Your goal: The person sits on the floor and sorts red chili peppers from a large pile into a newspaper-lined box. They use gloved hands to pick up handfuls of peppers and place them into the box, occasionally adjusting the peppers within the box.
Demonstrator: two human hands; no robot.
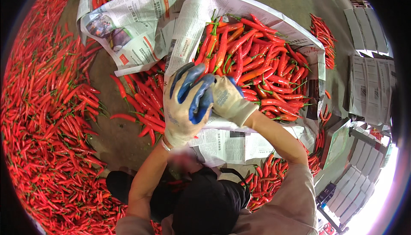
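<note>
A newspaper-lined box (273, 13) full of red chili peppers (266, 65) stands before me, their green stems pointing various ways. Over its near left corner is my left hand (188, 98), in a cream knit glove with blue coating, fingers bent and spread. My right hand (228, 97), gloved alike, meets it at the fingertips above the box's near edge. Several peppers lie just beyond the fingers; whether either hand grips one is hidden by the gloves. Loose chili peppers (147, 97) lie on the floor left of my left hand.
A huge heap of red chilies (48, 138) covers the floor at left. Another newspaper-covered container (128, 20) of peppers stands at the upper left. Smaller piles lie at right and near my body. A flat-topped scale-like device (335, 143) and stacked white boxes (356, 183) stand at right.
</note>
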